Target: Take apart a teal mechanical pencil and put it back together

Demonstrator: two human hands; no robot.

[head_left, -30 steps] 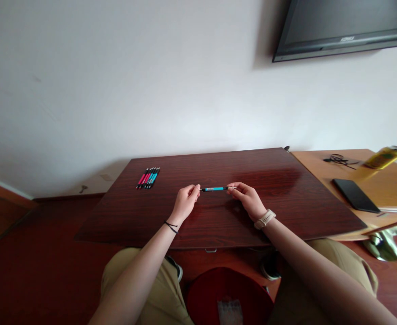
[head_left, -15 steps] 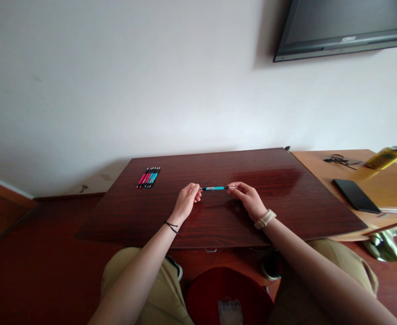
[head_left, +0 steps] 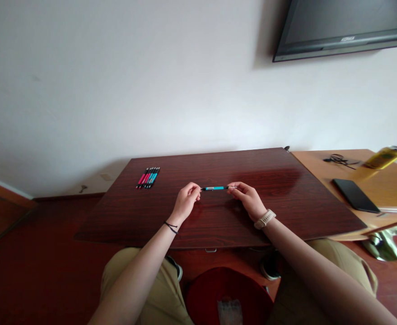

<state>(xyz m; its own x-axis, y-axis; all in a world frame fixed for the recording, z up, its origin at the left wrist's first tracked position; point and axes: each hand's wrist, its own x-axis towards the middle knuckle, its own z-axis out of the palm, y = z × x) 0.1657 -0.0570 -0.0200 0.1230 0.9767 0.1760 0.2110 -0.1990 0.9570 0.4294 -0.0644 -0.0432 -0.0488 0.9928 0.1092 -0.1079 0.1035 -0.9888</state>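
A black pen with a light-blue barrel [head_left: 215,188] is held level between my two hands, over the dark wood table [head_left: 212,221]. My left hand [head_left: 187,198] is closed, pinching the pen's left end. At its right end, my right hand [head_left: 247,196] grips the pale tip between thumb and fingers. To the left on the table lies a row of several pens [head_left: 148,178], side by side, some pink and some light blue, with black ends.
A lighter wood table [head_left: 320,164] adjoins on the right, bearing a black phone [head_left: 356,195], a coiled black cable [head_left: 339,160] and a yellow can [head_left: 385,157]. Below the front edge, a red stool or bin [head_left: 201,293] holds a clear plastic packet [head_left: 230,311]. A television [head_left: 347,27] hangs above.
The fingers of my left hand have shifted slightly at the pen's left end. My right hand and the row of pens look the same.
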